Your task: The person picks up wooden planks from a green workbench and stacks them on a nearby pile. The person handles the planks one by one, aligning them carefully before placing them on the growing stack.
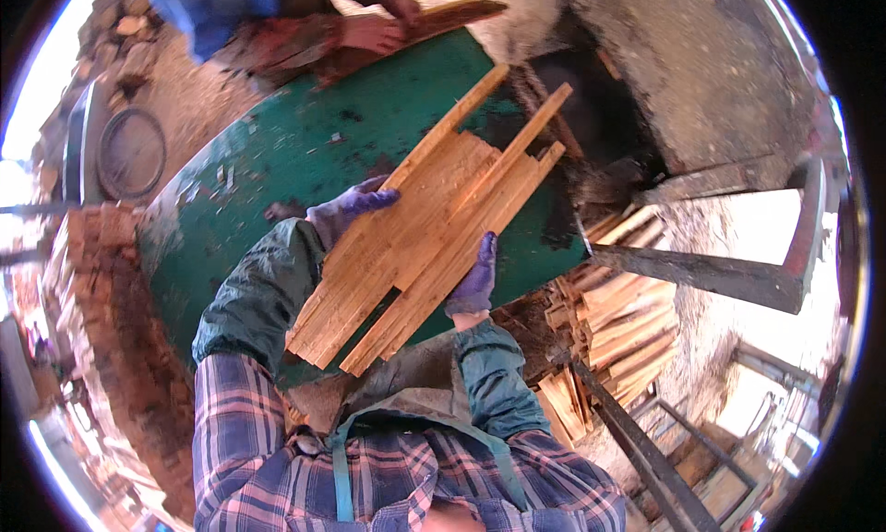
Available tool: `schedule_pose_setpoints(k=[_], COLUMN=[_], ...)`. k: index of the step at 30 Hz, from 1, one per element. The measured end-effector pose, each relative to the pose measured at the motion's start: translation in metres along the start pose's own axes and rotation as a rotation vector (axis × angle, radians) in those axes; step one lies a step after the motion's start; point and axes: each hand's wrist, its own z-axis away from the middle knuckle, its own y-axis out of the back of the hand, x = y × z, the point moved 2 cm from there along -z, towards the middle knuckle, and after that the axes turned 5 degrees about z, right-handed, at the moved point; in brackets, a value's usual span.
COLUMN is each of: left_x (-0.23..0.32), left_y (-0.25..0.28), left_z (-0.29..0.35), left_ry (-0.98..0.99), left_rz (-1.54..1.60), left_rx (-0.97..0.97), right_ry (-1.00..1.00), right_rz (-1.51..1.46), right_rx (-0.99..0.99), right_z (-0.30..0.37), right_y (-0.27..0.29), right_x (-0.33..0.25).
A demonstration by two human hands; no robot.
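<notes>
- A bundle of wooden slats (434, 218) is held slantwise over the counter (221, 218), between both hands; whether its underside is touching the counter cannot be told.
- The bundle's left edge is grasped by the left hand (355, 207), with the thumb laid toward the upper face; the remaining fingers are mostly hidden.
- The opposite edge is grasped by the right hand (473, 278), its thumb pointed upward; its other fingers are concealed beneath the wood.
- Both hands are covered by purple, stained gloves, and the forearms by dark green sleeves.
- The slats are pale, straight and roughly sawn; their ends are left uneven, with long strips projecting at the top and a narrow dark gap near the lower end.
- The counter is surfaced in smooth green, scuffed and strewn with small chips.
- A rough, bark-edged board (452, 17) is held at the far side by a co-worker's hand (374, 34); the co-worker is cut off by the upper rim.
- More strips (632, 301) are stacked at right, partly hidden by a dark angular frame (701, 275).
- The dark recess (591, 103) beyond the counter is hard to make out.
</notes>
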Motion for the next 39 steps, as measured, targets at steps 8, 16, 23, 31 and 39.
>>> schedule_pose_setpoints(k=[8, 16, 23, 31, 39], left_x=[-0.024, 0.045, -0.075, -0.128, -0.123], left_y=[0.044, 0.022, 0.077, 0.11, 0.075], left_z=[0.19, 0.42, 0.476, 0.453, 0.473], left_ry=[-0.364, -1.09, -0.757, -0.74, -0.679], left_rz=[-0.048, -0.063, -0.142, -0.102, -0.045], left_rx=[0.267, 0.494, 0.67, 0.664, 0.618], right_ry=[-0.341, -0.083, 0.159, 0.184, 0.031], right_rz=[-0.027, 0.141, 0.779, 0.939, 1.208], right_rx=[-0.376, -0.98, -1.278, -1.427, -1.611], right_z=[0.111, 0.193, 0.216, 0.195, 0.172], right_y=[-0.074, -0.241, -0.229, -0.231, -0.223], right_x=[0.033, -0.019, 0.056, 0.103, 0.081])
